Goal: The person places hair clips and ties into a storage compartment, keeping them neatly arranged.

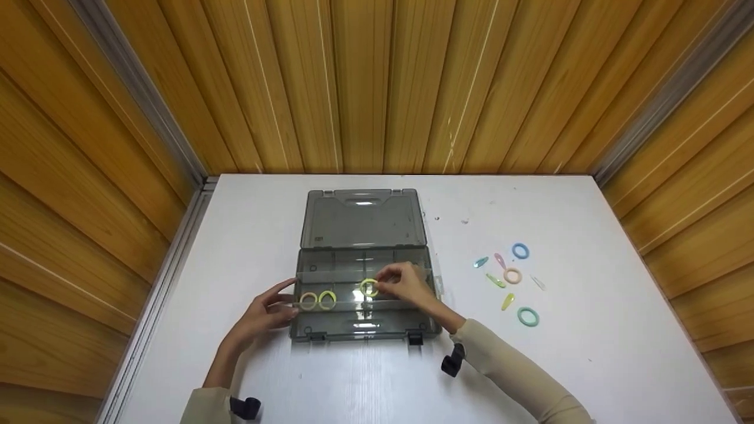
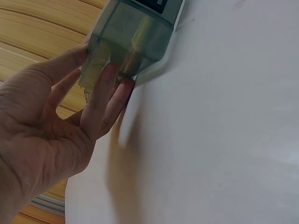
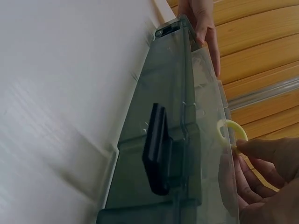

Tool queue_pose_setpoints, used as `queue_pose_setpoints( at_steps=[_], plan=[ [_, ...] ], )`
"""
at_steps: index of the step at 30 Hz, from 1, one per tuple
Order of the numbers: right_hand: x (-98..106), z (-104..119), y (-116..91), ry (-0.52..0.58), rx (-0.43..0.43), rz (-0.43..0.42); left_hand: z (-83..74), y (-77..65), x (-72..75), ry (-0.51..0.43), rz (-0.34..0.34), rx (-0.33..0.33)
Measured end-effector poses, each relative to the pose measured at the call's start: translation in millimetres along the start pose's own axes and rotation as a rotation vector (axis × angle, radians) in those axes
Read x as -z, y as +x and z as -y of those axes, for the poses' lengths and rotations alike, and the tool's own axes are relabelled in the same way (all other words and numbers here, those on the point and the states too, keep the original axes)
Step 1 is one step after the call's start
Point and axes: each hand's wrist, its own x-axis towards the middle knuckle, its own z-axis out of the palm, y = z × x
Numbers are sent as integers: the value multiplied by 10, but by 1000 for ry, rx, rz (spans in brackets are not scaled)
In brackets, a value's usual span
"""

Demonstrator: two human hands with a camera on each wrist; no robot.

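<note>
A grey see-through organizer box [image 1: 365, 327] lies with its lid [image 1: 363, 221] folded back. Across its compartments sits a clear tray [image 1: 347, 305], which in the right wrist view rises above the box wall. My left hand [image 1: 265, 315] holds the tray's left end, fingers on one side and thumb on the other. A peach hair tie [image 1: 301, 301] and a yellow-green hair tie [image 1: 334, 301] stand side by side in the tray's left part. Between thumb and fingertips, my right hand [image 1: 406, 285] pinches a yellow hair tie [image 3: 238, 127] over the tray's middle.
To the right on the white table [image 1: 589, 353] lie a blue hair tie [image 1: 514, 251], a peach hair tie [image 1: 506, 275], a green hair tie [image 1: 520, 318] and several small hair clips [image 1: 508, 302]. Wooden panels [image 1: 359, 88] wall the back and sides.
</note>
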Motion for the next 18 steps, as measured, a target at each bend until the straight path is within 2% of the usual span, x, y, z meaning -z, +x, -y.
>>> queue_pose_setpoints(
  at_steps=[5,12,18],
  plan=[
    [-131,12,35,-42,39,-7,6,4,2,-6,6,-10],
    [-346,9,107,-35,91,24,-1,12,8,-4,1,5],
    [-467,17,147,-122,154,17,9,7,-4,-8,-10,21]
  ],
)
